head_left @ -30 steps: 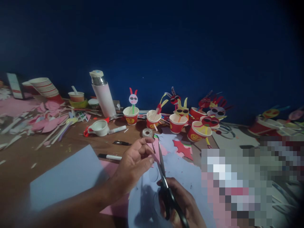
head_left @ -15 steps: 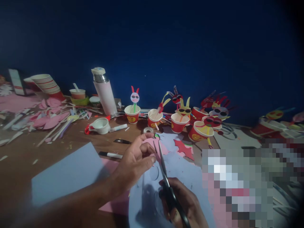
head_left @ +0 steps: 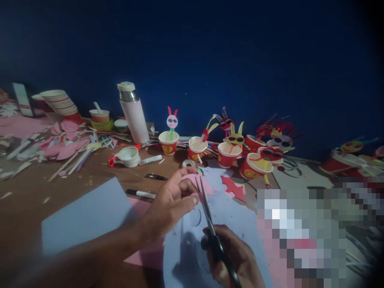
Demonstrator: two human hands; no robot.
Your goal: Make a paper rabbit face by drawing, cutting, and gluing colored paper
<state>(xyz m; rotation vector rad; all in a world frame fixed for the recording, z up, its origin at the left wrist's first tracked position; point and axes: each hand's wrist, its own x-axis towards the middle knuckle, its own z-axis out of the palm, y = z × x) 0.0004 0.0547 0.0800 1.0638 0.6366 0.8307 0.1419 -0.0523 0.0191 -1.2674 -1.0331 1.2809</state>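
Narrowing, the gap of the scissors (head_left: 215, 241) is reduced by the right hand (head_left: 237, 252), suggesting a snip. A pink scrap (head_left: 196, 195) seems pinched by the left hand (head_left: 175, 198).

Black scissors handle (head_left: 220, 253), cut off by the bottom edge

Dim o'all, esp. the dark blue wall (head_left: 186, 60) behind the scissors (head_left: 220, 254). Soft shadow on pale paper (head_left: 232, 220) just L of scissors; pixelated blocks (head_left: 300, 236) to their R. Cups (head_left: 339, 163) well R of scissors look blurry & stretched.
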